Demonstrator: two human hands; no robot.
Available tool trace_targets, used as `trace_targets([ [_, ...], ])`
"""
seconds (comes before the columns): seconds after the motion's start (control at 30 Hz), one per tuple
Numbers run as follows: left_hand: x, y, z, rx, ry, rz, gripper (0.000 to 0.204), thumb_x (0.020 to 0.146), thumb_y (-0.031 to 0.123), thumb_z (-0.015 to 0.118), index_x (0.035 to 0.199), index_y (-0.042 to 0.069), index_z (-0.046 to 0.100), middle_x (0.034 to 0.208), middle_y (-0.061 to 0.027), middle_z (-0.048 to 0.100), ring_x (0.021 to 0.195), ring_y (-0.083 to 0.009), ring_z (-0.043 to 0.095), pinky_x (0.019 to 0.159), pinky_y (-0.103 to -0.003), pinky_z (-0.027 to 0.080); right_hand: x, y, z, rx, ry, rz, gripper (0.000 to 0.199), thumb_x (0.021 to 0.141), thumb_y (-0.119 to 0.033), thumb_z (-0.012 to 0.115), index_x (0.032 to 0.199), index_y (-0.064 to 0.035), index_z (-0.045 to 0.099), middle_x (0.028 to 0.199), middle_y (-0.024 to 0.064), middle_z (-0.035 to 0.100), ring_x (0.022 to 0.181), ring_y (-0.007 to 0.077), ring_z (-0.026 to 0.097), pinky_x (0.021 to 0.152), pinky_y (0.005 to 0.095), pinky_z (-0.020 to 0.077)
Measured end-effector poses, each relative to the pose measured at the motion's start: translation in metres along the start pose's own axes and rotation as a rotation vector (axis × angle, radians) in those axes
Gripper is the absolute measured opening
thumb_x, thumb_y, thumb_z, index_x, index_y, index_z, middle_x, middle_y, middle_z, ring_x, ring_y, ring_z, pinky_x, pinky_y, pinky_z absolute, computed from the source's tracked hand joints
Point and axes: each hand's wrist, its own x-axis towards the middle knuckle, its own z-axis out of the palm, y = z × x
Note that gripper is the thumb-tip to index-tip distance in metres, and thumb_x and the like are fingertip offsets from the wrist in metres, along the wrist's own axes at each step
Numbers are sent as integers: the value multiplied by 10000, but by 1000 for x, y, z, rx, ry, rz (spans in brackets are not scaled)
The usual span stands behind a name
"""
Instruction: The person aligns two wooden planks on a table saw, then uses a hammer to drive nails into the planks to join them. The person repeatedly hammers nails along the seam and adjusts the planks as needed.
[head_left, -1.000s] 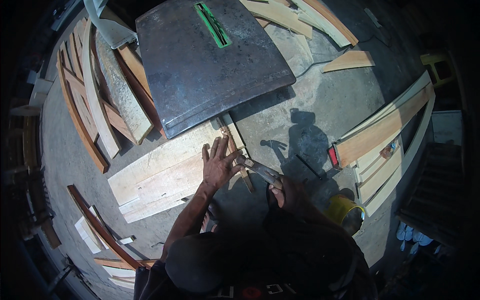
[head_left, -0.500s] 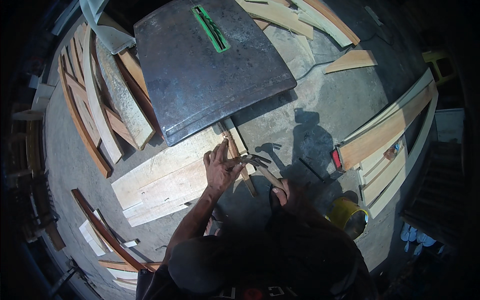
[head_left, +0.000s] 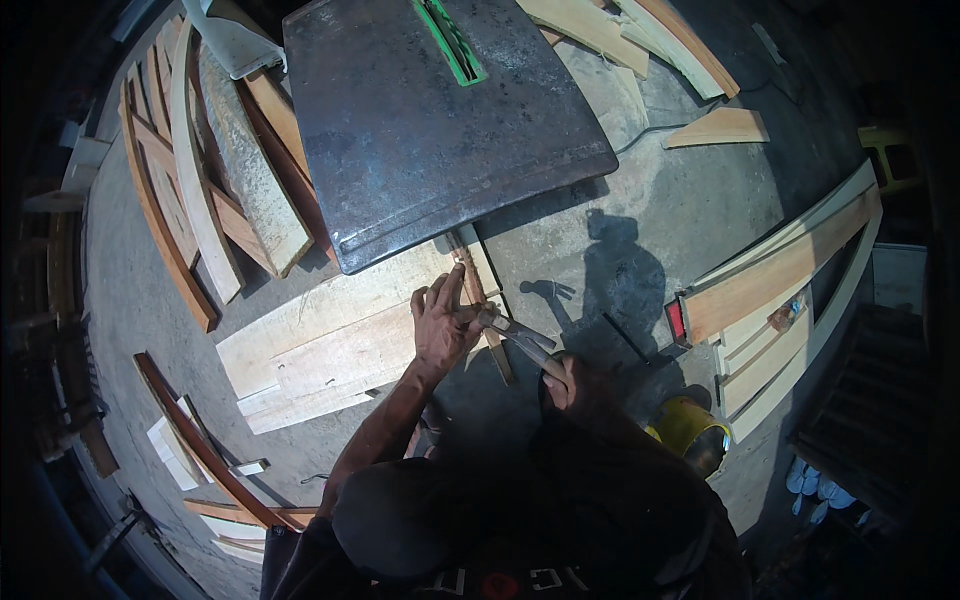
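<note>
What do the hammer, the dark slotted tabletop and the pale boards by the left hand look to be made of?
Hammer: probably steel head, dull grey; the handle's material is unclear.
Tabletop: likely metal, dark and scuffed, with a sheen along its near edge.
Pale boards: bare wood, apparently unvarnished, judging by the light, matte surface and faint grain.

Through the head camera I see the hammer [head_left: 538, 357] with a worn metal head and a handle resembling smooth, pale wood; the boards [head_left: 330, 345] are matt, visibly grained wood, and the narrow strip [head_left: 498, 358] is rougher brown wood. I read the desk [head_left: 440, 150] as dark, scuffed metal with a slight gloss, and the floor [head_left: 720, 200] as matt, stained concrete.
</note>
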Motion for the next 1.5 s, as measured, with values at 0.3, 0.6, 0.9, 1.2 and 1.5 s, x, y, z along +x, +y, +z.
trace_targets([
  [0.3, 3, 10, -15, 86, -107, 7, 598, 813, 613, 794, 1331, 320, 728, 1683, -163, 355, 1519, -375, 360, 1213, -625, 230, -6, -2, -8, 32, 273, -173, 309, 1012, -235, 675, 1182, 5, 582, 894, 275, 689, 826, 508, 697, 675, 534, 542],
  [0.6, 8, 15, -19, 104, -256, -77, 889, 744, 582, 876, 1515, 307, 527, 1705, -194, 260, 1555, -407, 282, 1218, -639, 225, -13, 4, 0, 144, 160, -115, 311, 1011, -210, 643, 1203, 27, 585, 940, 280, 671, 882, 487, 695, 759, 503, 543],
  [0.9, 7, 12, -16, 87, -220, -39, 919, 758, 684, 822, 1523, 284, 506, 1704, -227, 238, 1573, -418, 261, 1195, -662, 238, 4, 2, 0, 70, 302, -142, 285, 1034, -243, 627, 1157, 5, 564, 803, 269, 666, 738, 494, 694, 608, 510, 529],
  [1.2, 7, 14, -19, 102, -226, -33, 906, 774, 668, 817, 1526, 272, 506, 1704, -230, 242, 1569, -422, 263, 1200, -652, 241, -6, 10, 16, 158, 200, -13, 364, 1022, -322, 689, 1164, -6, 576, 775, 244, 672, 693, 454, 701, 577, 489, 533],
  [1.5, 13, 15, -24, 94, -246, -43, 872, 791, 632, 825, 1520, 274, 506, 1708, -215, 245, 1583, -411, 232, 1208, -648, 234, -12, 31, 27, 275, 316, -245, 274, 1003, -255, 702, 1115, -20, 616, 818, 236, 672, 733, 444, 700, 629, 481, 538],
])
